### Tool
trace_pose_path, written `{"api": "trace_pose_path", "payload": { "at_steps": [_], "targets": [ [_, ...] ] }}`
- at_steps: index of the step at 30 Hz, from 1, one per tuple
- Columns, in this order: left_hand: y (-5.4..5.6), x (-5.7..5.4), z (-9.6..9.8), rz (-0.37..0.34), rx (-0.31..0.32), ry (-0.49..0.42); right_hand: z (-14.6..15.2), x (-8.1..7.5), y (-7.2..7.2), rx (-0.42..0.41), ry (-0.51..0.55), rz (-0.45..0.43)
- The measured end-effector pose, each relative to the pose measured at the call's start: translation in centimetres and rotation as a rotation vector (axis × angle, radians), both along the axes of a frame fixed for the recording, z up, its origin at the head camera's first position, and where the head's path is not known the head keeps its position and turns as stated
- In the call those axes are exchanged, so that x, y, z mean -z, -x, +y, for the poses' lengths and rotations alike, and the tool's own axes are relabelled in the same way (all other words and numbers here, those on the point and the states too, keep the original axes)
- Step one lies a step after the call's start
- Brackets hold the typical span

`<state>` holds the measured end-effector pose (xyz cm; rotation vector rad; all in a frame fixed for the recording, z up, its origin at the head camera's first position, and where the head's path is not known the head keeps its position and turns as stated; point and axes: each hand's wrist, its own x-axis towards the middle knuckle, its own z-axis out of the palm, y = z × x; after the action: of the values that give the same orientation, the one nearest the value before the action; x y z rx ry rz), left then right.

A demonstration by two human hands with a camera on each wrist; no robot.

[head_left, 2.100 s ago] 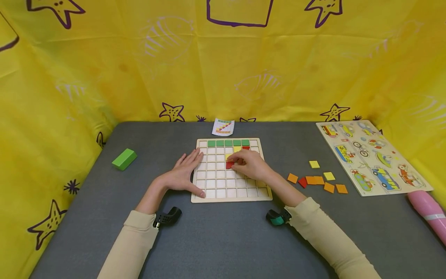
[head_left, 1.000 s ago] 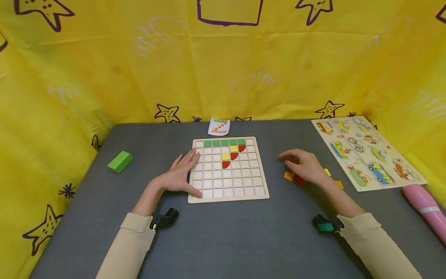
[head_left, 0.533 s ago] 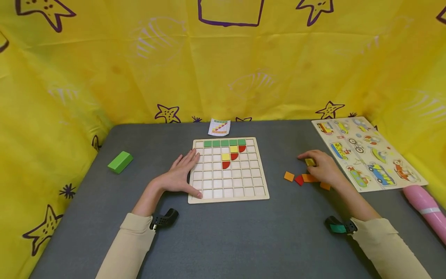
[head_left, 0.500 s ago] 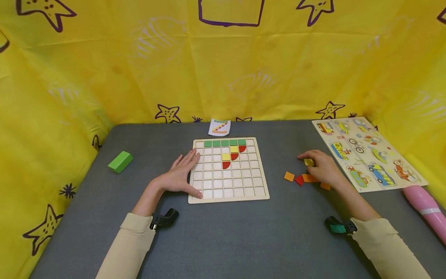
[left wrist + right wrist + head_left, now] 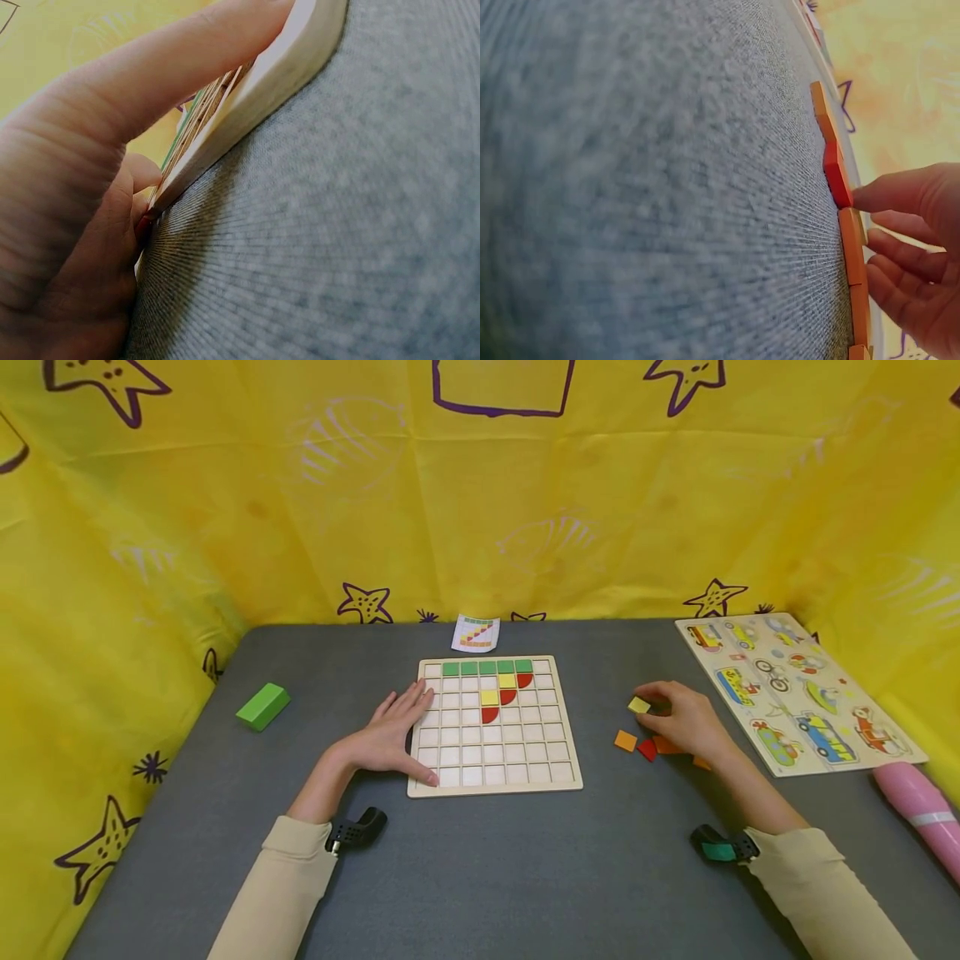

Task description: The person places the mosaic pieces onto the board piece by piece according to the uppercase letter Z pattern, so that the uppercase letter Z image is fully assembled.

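Observation:
In the head view a wooden grid board point(image 5: 525, 752) lies on the table. Along its top row sit several green square tiles point(image 5: 487, 667); yellow squares point(image 5: 489, 697) and red quarter-round tiles point(image 5: 490, 716) step diagonally below them. My left hand point(image 5: 386, 739) rests on the board's left edge, fingers spread and straight, and its thumb point(image 5: 187, 64) lies over the rim in the left wrist view. Right of the board, my right hand point(image 5: 686, 718) pinches a yellow square tile point(image 5: 639, 704) between thumb and fingers. Loose orange tiles point(image 5: 626, 741) and a red one point(image 5: 647, 749) lie just below it.
A small pattern card point(image 5: 476, 633) lies behind the board. At left is a green block point(image 5: 263, 707). A picture puzzle board point(image 5: 802, 693) stretches along the right side, with a pink cylindrical object point(image 5: 911, 797) at its near corner. Yellow cloth point(image 5: 480, 510) surrounds the table.
My right hand has left the red quarter-round tile on the board, moved right to the loose tiles, and taken up a yellow square, now shifting slightly left. My left hand stays put.

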<state>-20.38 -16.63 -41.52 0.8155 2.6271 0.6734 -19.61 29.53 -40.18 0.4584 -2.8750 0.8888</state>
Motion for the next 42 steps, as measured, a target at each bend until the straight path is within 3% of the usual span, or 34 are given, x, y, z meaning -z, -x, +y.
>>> {"api": "trace_pose_path", "payload": {
  "at_steps": [12, 19, 30, 42],
  "targets": [
    [-0.2, -0.1, 0.1, -0.011, -0.007, 0.004, -1.2, 0.1, 0.2, 0.017, 0.054, -0.037],
    [-0.1, -0.1, 0.0, -0.015, -0.009, 0.006, -3.6, 0.2, 0.7, 0.002, 0.126, -0.126],
    [0.0, -0.2, 0.2, -0.020, -0.017, 0.008, -9.1, 0.1, 1.2, -0.069, 0.242, -0.227],
    [0.0, -0.3, 0.2, -0.021, -0.015, 0.002, -14.6, 0.1, 1.3, -0.211, 0.282, -0.235]
  ]
}}
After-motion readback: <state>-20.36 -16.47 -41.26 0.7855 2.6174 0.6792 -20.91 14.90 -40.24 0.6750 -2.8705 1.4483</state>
